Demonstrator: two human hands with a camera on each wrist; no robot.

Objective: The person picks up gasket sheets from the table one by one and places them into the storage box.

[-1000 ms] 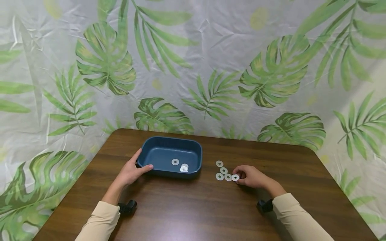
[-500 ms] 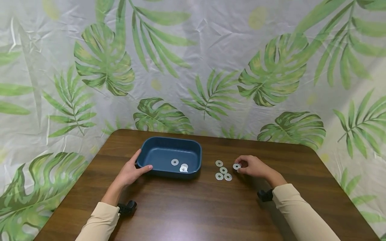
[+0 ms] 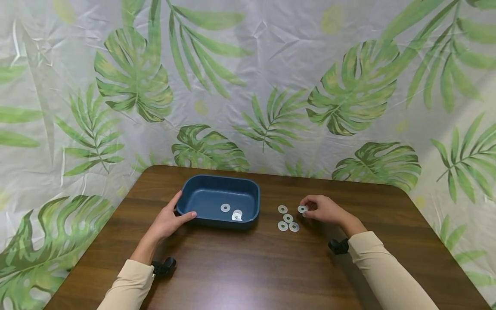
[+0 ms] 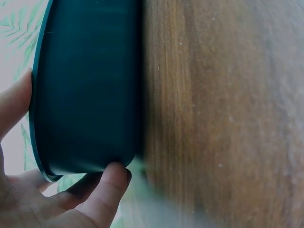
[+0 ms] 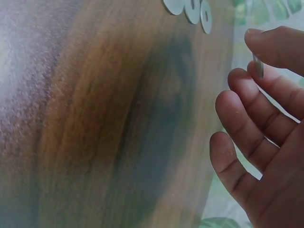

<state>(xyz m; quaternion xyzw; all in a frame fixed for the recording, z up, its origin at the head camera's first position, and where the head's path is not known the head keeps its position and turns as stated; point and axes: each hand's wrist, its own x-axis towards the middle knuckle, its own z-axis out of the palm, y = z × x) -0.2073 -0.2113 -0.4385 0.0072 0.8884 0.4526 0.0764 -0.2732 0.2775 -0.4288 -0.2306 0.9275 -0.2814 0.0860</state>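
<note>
Sleeve on the far L, beige (image 3: 125, 286), runs past a blk wrist unit (image 3: 164, 267) to the L hand (image 3: 164, 221). I see that hand gripping the near-L corner of a blue bin (image 3: 205, 203): thumb over the near rim, fingers along the L side; my L wrist cam shows fingertips on the outer wall. Bin sits upright on the brown tbl (image 3: 248, 267). Inside, toward its R end: one lone washer (image 3: 222, 209) lying flat, plus an overlapping pair (image 3: 234, 216) by the near wall.

R of the bin, apart from it, I count 4 loose washers (image 3: 289, 220) flat on the tbl in a tight cluster: one at back, one mid, two side by side in front. Just R of those, another, the held washer (image 5: 258, 69), is pinched btwn thumb and index of the R hand (image 3: 323, 209). R wrist cam gives me it edge-on, other fingers bent and apart; can't tell its exact ht. Leaf-print cloth (image 3: 279, 64) behind.
</note>
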